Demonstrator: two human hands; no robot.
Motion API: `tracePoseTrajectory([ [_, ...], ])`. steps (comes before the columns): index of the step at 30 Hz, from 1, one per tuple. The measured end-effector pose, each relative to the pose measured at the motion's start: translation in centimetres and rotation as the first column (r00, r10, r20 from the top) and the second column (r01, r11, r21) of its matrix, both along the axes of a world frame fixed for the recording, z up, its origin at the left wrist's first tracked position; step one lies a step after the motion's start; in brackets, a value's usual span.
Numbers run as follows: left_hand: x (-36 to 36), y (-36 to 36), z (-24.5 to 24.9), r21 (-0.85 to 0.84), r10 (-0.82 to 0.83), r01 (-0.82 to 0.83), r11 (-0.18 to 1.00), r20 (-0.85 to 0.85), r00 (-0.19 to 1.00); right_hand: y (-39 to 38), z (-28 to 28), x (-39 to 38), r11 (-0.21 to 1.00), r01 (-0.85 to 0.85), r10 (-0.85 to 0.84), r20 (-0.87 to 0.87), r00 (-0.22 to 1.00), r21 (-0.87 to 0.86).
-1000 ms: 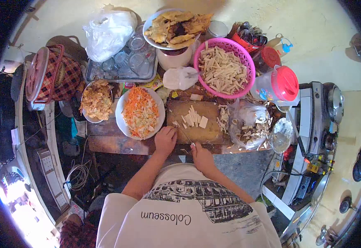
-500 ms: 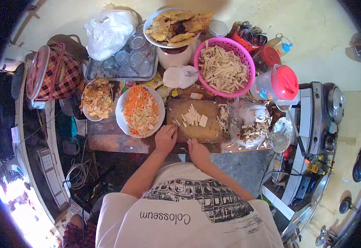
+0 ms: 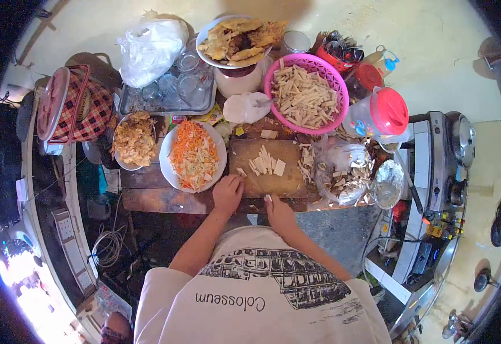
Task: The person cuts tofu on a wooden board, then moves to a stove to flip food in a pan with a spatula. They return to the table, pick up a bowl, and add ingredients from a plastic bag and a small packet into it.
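On the wooden cutting board (image 3: 287, 182) lie several thin pale strips (image 3: 263, 162) beside a squarish pale slice (image 3: 279, 167). My left hand (image 3: 228, 192) rests at the board's left front corner, fingers together and bent, fingertips at a small pale piece (image 3: 241, 171). At the front edge, my right hand (image 3: 280, 212) is closed around the handle of a knife (image 3: 260, 186); its thin blade points up and left over the board and is hard to make out. Left of the board, a white plate (image 3: 166, 167) carries shredded orange and pale vegetables.
Behind the board stands a pink basket (image 3: 345, 100) of pale sticks. A plastic bag (image 3: 325, 166) with scraps and a foil-like bowl (image 3: 388, 183) lie right. A bowl of fried food (image 3: 135, 139), a glass tray (image 3: 204, 106) and a pitcher (image 3: 391, 112) surround the workspace.
My right hand has moved slightly right and forward, and the knife blade now lies over the board's front left. My left hand has shifted slightly left. The view has shifted a little.
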State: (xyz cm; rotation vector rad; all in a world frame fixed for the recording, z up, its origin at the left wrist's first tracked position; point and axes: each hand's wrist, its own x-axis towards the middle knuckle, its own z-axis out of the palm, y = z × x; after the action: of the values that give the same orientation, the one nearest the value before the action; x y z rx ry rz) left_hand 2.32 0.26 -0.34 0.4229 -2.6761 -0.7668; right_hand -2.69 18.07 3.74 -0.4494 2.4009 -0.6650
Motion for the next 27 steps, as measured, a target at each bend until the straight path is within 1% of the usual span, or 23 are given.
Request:
tracePoseTrajectory([
  [1, 0.1, 0.0, 0.0, 0.012, 0.010, -0.010, 1.000, 0.018, 1.000, 0.0, 0.2, 0.1, 1.000, -0.016, 0.016, 0.016, 1.000, -0.009],
  [4, 0.1, -0.1, 0.0, 0.032, -0.001, 0.001, 0.999, -0.005, 1.000, -0.4, 1.7, 0.1, 0.998, -0.060, 0.060, 0.041, 0.997, 0.001],
  [7, 0.0, 0.0, -0.2, -0.020, 0.009, -0.010, 1.000, -0.087, 0.996, -0.4, 1.7, 0.1, 0.997, -0.074, 0.074, 0.033, 0.997, 0.009],
  [11, 0.1, 0.1, 0.0, 0.016, 0.020, -0.019, 1.000, -0.042, 0.999, -0.4, 1.2, 0.2, 0.997, -0.078, 0.078, -0.002, 0.997, -0.012],
  [14, 0.3, 0.1, -0.2, 0.061, 0.028, -0.029, 0.998, 0.006, 1.000, -0.9, 1.7, -0.2, 0.993, -0.109, 0.108, 0.011, 0.994, 0.043],
  [17, 0.3, 0.0, 0.1, 0.064, 0.020, -0.021, 0.998, 0.013, 1.000, -0.9, 1.1, -0.1, 0.990, -0.135, 0.136, -0.047, 0.990, 0.030],
  [19, 0.3, 0.1, 0.1, 0.058, 0.023, -0.024, 0.998, 0.012, 1.000, -1.2, 0.7, -0.1, 0.989, -0.134, 0.137, -0.070, 0.988, 0.055],
  [22, 0.1, 0.1, 0.0, 0.023, 0.034, -0.032, 0.999, -0.087, 0.996, -1.6, 0.1, -0.2, 0.985, -0.149, 0.159, -0.120, 0.980, 0.090],
  [27, 0.1, 0.4, 0.1, 0.007, 0.055, -0.054, 0.999, -0.118, 0.992, -1.8, -1.5, 0.1, 0.983, -0.162, 0.176, -0.198, 0.964, 0.083],
])
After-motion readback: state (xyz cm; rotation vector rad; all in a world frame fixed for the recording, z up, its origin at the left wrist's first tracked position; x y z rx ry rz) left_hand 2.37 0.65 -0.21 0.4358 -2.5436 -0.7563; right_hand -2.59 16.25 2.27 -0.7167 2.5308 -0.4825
